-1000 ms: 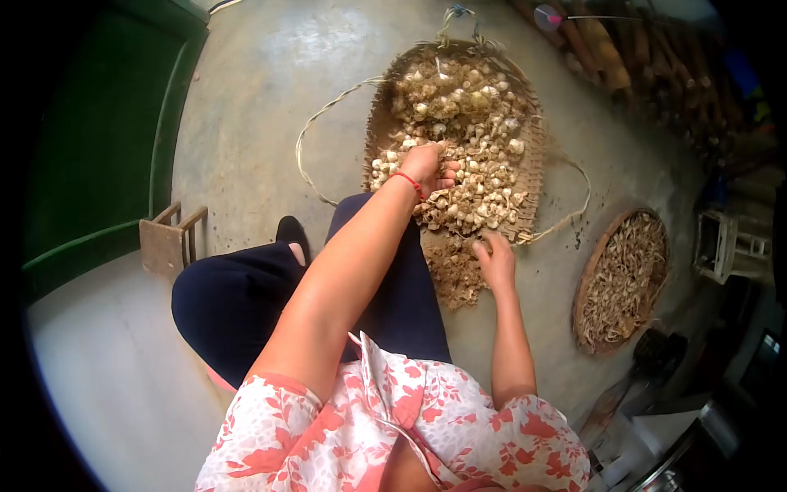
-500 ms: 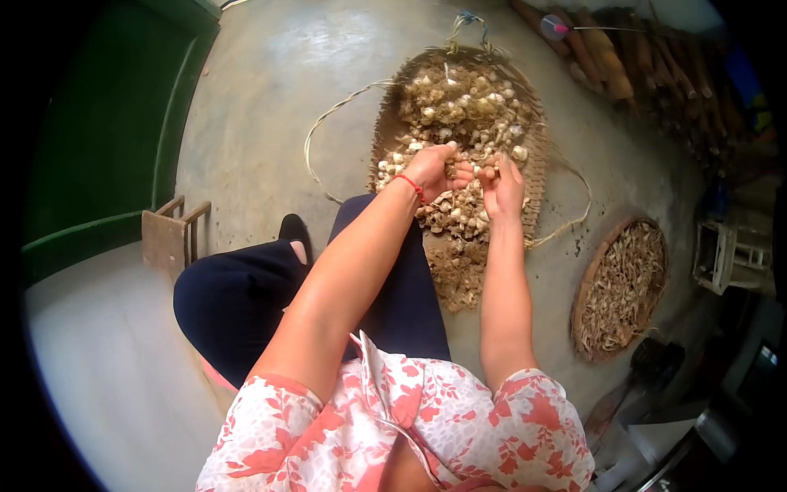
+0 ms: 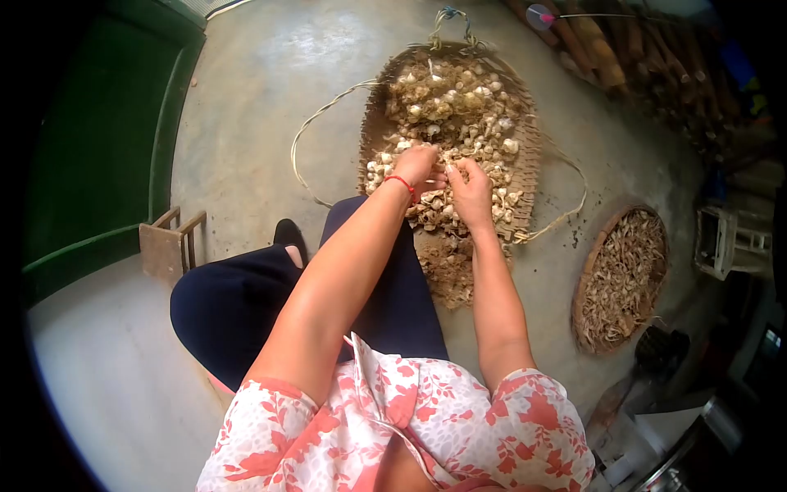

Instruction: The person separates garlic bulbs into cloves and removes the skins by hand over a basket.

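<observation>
Holding the left hand [image 3: 418, 166] and right hand [image 3: 473, 195] close together, both curled inward, over garlic bulbs [image 3: 484, 148] in a woven basket [image 3: 530, 148] on the floor [image 3: 246, 115]. Hard to see between palms; cannot tell whether pinching a bulb. Best to steady 1 bulb at a time, press lightly, and work above the basket to catch any loose bits.

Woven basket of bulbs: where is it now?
In the head view, the woven basket lies on the floor, upper centre, beneath both hands; the round tray sits apart, to its lower right.
</observation>
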The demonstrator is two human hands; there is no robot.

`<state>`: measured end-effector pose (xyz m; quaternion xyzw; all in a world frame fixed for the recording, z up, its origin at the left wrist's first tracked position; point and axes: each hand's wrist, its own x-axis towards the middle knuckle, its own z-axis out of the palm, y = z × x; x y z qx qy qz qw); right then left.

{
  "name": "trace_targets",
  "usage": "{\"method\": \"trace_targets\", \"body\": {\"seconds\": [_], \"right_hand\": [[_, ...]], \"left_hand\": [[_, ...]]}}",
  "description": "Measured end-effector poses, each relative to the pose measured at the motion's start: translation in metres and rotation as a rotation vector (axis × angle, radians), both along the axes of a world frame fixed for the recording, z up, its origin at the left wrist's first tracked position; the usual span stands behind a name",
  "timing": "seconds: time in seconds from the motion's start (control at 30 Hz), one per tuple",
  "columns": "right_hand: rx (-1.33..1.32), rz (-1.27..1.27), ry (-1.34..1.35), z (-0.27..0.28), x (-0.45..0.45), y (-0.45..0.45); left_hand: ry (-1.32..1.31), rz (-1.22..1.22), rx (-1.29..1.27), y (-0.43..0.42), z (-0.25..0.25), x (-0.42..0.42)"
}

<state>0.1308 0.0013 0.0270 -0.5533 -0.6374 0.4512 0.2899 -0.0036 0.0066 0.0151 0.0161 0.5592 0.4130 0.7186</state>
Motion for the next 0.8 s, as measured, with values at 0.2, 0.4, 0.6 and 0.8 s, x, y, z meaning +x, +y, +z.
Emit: {"method": "trace_targets", "body": {"seconds": [0.2, 0.4, 0.6, 0.8], "right_hand": [[-0.326, 0.179, 0.274, -0.006, 0.005, 0.008], [-0.885, 0.022, 0.965, -0.018, 0.01, -0.001], [-0.851, -0.091, 0.714, -0.018, 0.036, -0.04], [-0.075, 0.245, -0.603, -0.068, 0.106, -0.074]], "left_hand": [[0.1, -0.355, -0.021, -0.002, 0.017, -0.008], [0.429, -0.485, 0.276, -0.007, -0.006, -0.004], [1.025, -0.795, 0.275, -0.011, -0.007, -0.003], [1.32, -0.641, -0.028, -0.011, 0.007, -0.028]]}}
